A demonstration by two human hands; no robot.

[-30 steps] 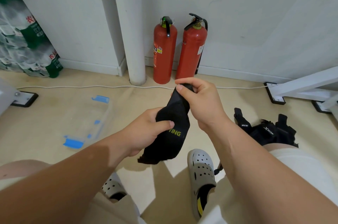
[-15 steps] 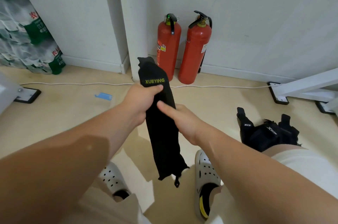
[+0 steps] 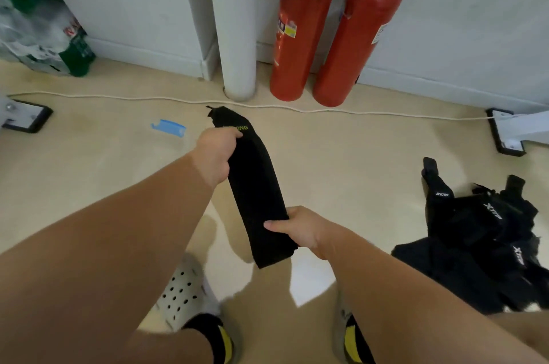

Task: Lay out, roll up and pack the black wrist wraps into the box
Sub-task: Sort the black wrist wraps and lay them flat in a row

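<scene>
Right hand [image 3: 300,230] slid down, grips wrap [image 3: 255,185] end | left hand [image 3: 215,152] grips top | lettering [image 3: 242,128] half-covered

A black wrap [image 3: 255,185] is stretched out straight between both hands above the beige floor [image 3: 341,161]. The left grip [image 3: 215,155] holds its far end, thumb across the yellow-green lettering. The right grip [image 3: 300,230] pinches it close to the near end, thumb on top, and a short tail pokes out past it. On the floor to the right lies a pile [image 3: 475,244] of more black wraps with white logos. Two red extinguishers [image 3: 300,30] stand at the wall beside a white pipe [image 3: 237,21], and a white cable [image 3: 118,96] runs along in front of them. A blue clip [image 3: 167,127] lies to the left. Below, the person's feet are in grey clogs [image 3: 184,292].
</scene>
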